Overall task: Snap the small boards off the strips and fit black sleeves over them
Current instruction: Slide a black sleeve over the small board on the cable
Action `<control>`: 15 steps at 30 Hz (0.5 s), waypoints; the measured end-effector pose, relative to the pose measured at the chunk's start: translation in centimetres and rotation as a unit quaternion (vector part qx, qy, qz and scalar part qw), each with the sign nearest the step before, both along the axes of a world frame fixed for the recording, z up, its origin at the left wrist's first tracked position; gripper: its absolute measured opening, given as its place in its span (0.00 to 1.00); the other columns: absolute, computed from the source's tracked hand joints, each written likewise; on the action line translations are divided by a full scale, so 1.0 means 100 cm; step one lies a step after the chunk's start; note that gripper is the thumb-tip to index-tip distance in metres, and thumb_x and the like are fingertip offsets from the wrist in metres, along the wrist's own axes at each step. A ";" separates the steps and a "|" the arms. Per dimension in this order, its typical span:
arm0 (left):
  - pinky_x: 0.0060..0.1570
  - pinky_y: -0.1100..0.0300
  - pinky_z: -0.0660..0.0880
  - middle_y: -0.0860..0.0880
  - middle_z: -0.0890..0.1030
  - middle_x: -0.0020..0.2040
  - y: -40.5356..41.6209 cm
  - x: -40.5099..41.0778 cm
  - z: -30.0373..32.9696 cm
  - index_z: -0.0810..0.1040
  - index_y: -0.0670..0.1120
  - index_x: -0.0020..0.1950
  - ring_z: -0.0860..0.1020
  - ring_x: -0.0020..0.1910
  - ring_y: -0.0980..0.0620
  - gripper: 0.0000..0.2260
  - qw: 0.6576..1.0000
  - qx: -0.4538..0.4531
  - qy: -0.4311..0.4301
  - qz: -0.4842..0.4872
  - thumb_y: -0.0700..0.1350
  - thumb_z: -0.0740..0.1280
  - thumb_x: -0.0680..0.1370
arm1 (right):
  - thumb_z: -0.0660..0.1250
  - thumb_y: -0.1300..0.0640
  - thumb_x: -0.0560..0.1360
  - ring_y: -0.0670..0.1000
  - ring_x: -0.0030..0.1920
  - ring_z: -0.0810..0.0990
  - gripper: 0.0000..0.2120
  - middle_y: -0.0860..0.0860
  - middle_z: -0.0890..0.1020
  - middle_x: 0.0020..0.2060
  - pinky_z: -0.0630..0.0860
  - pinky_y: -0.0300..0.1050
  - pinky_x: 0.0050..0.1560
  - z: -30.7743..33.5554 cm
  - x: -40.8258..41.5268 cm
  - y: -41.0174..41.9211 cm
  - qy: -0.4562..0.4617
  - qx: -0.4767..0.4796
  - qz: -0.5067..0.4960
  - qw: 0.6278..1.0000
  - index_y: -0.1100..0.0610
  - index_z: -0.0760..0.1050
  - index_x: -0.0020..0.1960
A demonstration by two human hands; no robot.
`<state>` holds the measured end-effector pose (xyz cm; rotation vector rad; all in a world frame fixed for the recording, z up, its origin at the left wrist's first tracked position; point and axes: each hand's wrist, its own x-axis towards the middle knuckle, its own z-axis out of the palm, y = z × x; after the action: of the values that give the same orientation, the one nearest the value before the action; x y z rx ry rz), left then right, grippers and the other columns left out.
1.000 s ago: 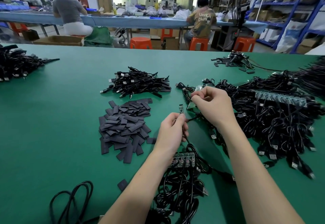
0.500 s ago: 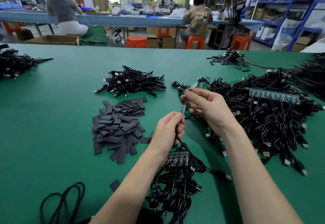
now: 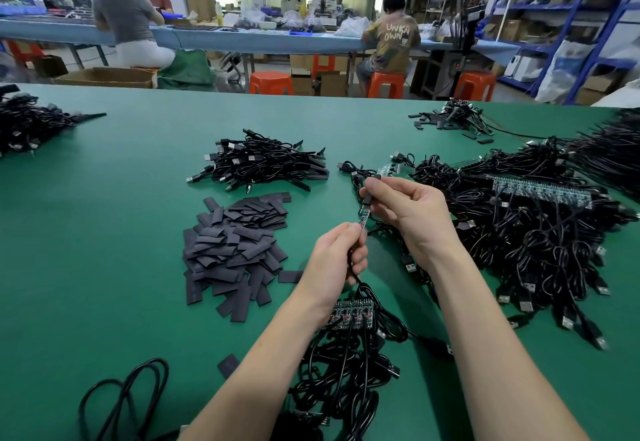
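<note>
Head view: green worktable [image 3: 104, 232] fills the frame, workshop benches, orange stools and blue shelving along the top edge. Centre of frame: left hand [image 3: 337, 260] curled round a black cable, fingertips pinching the lower end of a small board [image 3: 362, 220]. Right hand [image 3: 405, 208] just above it, thumb and forefinger pinching a black sleeve [image 3: 367, 196] held at the board's upper end, other fingers loosely curled. Sleeve looks only started onto the board, most of the board bare; exact overlap too small to tell. Left of centre: heap of loose black sleeves [image 3: 235, 250], plenty unused. Below the left wrist: short strip [image 3: 351, 314] with several boards unsnapped, cables attached. Right side: big tangle of cables [image 3: 519, 250] with a long uncut strip [image 3: 540, 191] on top. Upper middle: smaller cable pile [image 3: 263, 163], apparently sleeved and finished, hard to confirm. Judged early to midway: one sleeve being fitted, large backlog left.
</note>
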<state>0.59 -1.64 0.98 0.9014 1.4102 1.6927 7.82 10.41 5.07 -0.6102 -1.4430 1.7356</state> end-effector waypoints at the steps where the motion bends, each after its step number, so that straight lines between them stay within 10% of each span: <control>1: 0.29 0.61 0.58 0.56 0.67 0.30 0.000 0.000 0.000 0.69 0.49 0.43 0.65 0.30 0.56 0.10 1.000 0.001 -0.001 -0.002 0.54 0.59 0.78 | 0.76 0.61 0.72 0.47 0.38 0.83 0.12 0.55 0.87 0.38 0.79 0.36 0.41 -0.001 0.000 0.000 -0.001 0.002 0.000 1.000 0.67 0.82 0.52; 15: 0.30 0.61 0.58 0.57 0.67 0.30 0.000 -0.001 0.000 0.68 0.50 0.42 0.65 0.30 0.56 0.11 1.000 0.000 -0.009 0.003 0.50 0.57 0.84 | 0.77 0.63 0.72 0.49 0.39 0.83 0.12 0.58 0.87 0.39 0.80 0.37 0.41 0.000 0.005 0.002 0.001 0.015 0.003 1.000 0.69 0.82 0.52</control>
<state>0.53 -1.67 0.99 0.8812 1.4027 1.7023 8.32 10.63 5.09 -0.5886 -1.4683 1.7165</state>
